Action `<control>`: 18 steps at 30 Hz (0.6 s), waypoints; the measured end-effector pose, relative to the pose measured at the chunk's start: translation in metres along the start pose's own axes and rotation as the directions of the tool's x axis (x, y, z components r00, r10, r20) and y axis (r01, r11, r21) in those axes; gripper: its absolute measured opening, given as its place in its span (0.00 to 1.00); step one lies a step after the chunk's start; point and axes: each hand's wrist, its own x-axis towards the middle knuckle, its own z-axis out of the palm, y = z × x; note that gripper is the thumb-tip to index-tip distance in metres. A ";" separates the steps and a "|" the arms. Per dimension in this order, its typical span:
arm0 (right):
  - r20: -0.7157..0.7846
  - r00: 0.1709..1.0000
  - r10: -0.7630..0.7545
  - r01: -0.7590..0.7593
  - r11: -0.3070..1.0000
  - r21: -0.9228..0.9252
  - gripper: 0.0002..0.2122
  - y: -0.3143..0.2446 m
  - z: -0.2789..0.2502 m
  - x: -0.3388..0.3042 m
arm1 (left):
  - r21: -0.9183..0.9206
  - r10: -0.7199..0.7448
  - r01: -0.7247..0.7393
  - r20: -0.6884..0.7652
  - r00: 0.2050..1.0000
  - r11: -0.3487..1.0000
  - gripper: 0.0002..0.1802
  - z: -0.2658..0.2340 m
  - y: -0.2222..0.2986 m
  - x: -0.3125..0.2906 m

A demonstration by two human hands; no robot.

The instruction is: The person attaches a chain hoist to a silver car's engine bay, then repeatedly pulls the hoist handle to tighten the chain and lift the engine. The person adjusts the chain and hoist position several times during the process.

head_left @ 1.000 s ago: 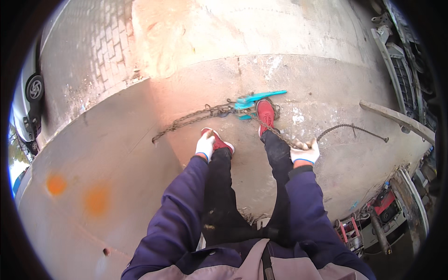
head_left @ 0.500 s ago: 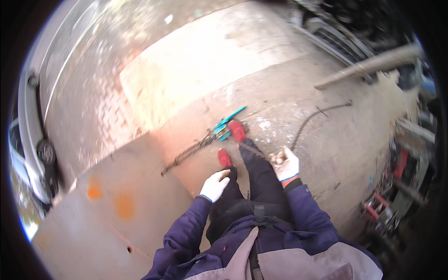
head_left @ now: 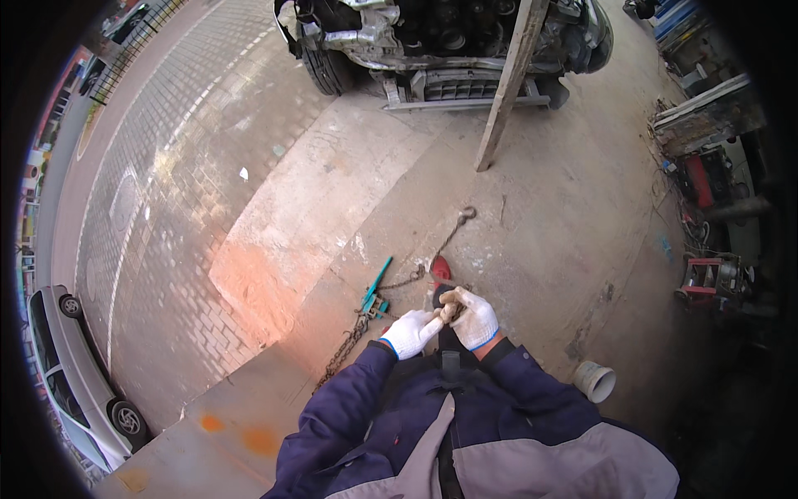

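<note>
Hoist (head_left: pixel 376 303), teal, with chain (head_left: pixel 344 349) | on ground, left of gloved hands (head_left: pixel 475 321) | hands together, curled; cannot tell if gripping

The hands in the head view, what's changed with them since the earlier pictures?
The white-gloved left hand has moved rightward to meet the white-gloved right hand. I can't tell whether the right one's grip still has the rusty metal chain. The teal metal tool with a long handle stays on the ground.
</note>
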 end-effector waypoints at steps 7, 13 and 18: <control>-0.089 0.990 0.109 -0.070 0.930 0.360 0.19 -0.095 0.000 0.073 | 0.005 -0.286 0.288 -0.098 0.953 0.958 0.36 -0.031 0.019 0.050; -0.317 0.927 0.201 -0.035 0.887 0.460 0.20 -0.173 -0.038 0.149 | -0.026 -0.468 0.468 -0.091 0.879 0.883 0.34 -0.053 0.030 0.073; -0.344 0.915 0.210 -0.045 0.902 0.430 0.18 -0.187 -0.057 0.219 | -0.081 -0.640 0.636 -0.153 0.753 0.767 0.33 -0.063 0.042 0.048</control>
